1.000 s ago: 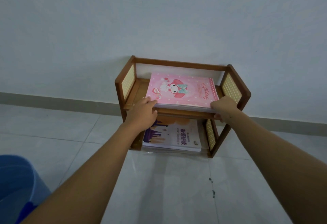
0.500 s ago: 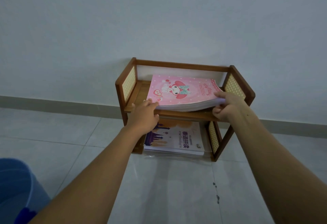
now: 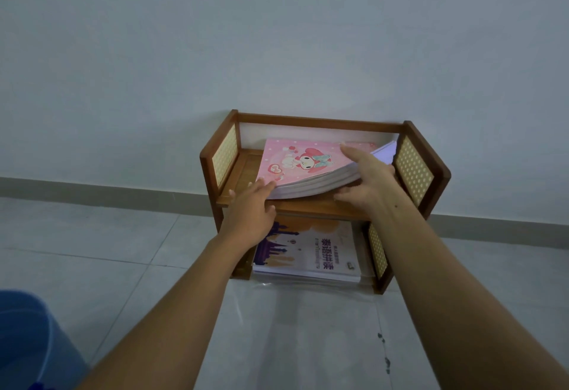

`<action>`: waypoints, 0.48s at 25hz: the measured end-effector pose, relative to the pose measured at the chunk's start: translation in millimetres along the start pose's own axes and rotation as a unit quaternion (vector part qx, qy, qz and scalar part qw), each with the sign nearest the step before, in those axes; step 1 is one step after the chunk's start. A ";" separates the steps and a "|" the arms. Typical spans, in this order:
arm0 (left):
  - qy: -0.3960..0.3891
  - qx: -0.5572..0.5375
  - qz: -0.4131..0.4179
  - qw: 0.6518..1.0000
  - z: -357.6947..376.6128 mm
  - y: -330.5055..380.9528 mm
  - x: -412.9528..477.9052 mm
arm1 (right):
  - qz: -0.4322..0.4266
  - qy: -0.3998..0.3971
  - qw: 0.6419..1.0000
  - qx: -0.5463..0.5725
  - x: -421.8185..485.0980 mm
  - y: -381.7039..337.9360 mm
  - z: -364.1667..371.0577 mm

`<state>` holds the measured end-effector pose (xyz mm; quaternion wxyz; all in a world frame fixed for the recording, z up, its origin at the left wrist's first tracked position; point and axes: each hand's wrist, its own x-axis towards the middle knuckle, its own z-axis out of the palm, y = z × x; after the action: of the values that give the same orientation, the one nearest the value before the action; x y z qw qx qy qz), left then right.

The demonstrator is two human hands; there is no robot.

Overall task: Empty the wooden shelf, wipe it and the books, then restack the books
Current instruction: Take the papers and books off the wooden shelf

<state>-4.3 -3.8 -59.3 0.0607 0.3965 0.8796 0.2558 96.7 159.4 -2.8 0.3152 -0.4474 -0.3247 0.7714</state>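
Since half a second ago, the right hand [image 3: 366, 174] has raised its end of the pink book stack [image 3: 295, 161] higher off the wooden shelf [image 3: 308, 118], thumb on top and fingers beneath, clamping it. The left hand [image 3: 251, 208], fingers flat, steadies the stack's near corner, likely so the stack pivots instead of sliding. More books [image 3: 308, 248] lie below both hands.

Head-worn wide-angle view, forward and down, near the shelf [image 3: 320, 122]
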 end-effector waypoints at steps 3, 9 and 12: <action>0.010 -0.050 -0.025 0.998 -2.0 0.7 -6.4 | -0.058 0.044 0.997 0.008 -0.4 18.0 4.9; 0.083 -0.149 -0.057 0.984 -31.6 -3.1 -24.1 | -0.051 0.072 0.972 0.217 -17.8 3.4 7.5; 0.144 -0.206 -0.092 0.963 -56.8 -1.6 -30.4 | -0.019 0.044 0.976 0.212 -35.1 -20.6 6.0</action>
<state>-2.3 -49.7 -14.1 0.0376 0.2515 0.8400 0.4794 109.5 142.9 32.7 0.4316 -0.3974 -0.1478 0.7962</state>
